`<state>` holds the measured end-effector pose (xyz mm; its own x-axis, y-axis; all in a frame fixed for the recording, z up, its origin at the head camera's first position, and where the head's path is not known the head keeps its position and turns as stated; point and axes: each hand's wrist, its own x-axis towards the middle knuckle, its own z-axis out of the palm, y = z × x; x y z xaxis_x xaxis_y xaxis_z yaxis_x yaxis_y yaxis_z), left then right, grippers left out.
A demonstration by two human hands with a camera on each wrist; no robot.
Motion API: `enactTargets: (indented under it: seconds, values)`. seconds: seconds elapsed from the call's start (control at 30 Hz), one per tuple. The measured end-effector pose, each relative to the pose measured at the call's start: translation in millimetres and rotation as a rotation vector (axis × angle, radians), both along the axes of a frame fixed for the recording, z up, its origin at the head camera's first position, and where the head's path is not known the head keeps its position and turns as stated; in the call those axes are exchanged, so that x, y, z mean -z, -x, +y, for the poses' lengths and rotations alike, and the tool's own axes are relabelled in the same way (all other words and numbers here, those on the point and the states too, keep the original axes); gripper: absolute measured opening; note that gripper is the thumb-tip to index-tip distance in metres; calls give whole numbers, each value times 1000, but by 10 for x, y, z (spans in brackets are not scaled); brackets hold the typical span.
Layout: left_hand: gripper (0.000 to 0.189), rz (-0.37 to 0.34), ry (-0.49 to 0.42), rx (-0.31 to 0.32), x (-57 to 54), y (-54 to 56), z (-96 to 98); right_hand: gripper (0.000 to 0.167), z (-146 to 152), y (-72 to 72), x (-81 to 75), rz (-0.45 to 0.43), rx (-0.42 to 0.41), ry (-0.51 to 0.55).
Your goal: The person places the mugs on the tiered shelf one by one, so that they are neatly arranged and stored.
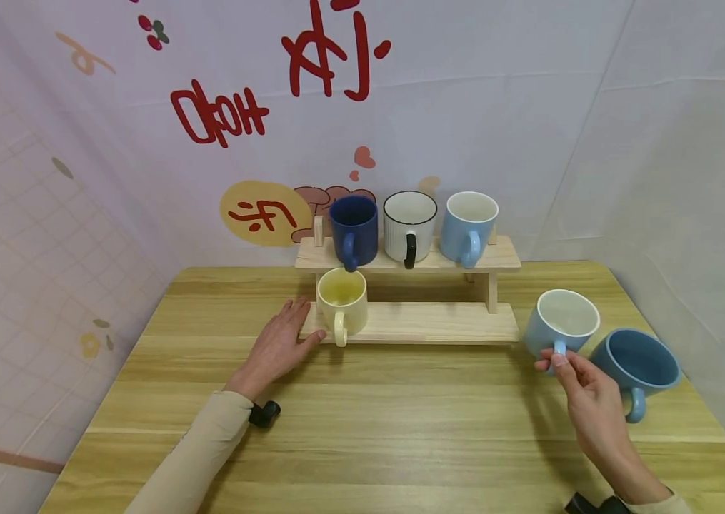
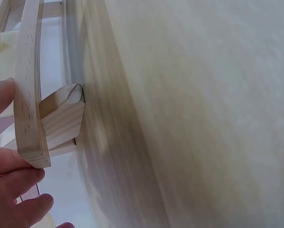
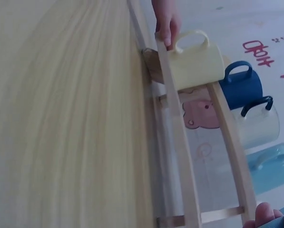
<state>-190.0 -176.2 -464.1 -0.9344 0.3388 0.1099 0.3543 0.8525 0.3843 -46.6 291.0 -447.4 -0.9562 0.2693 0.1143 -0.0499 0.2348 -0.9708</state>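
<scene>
My right hand pinches the handle of a light blue mug with a white inside, just off the right end of a two-tier wooden rack. In the right wrist view, only a few fingertips and a bit of blue show at the bottom corner. My left hand holds the left end of the rack's lower board, thumb at its front edge and fingers around the end. Beside the thumb, a pale yellow mug stands on that board, handle toward me.
On the upper board stand a dark blue mug, a white mug with black rim and handle, and another light blue mug. A wide teal-blue mug stands right of my right hand. A printed cloth hangs behind the table.
</scene>
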Motion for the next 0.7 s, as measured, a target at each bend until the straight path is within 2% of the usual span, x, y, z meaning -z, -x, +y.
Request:
enactTargets:
  seconds: [0.3, 0.7]
  values:
    - [79, 0, -4, 5, 13, 5, -9, 40, -187, -60, -179, -8, -59, -100]
    - [79, 10, -22, 19, 1, -11, -19, 34, -444, -37, -264, 52, -163, 41]
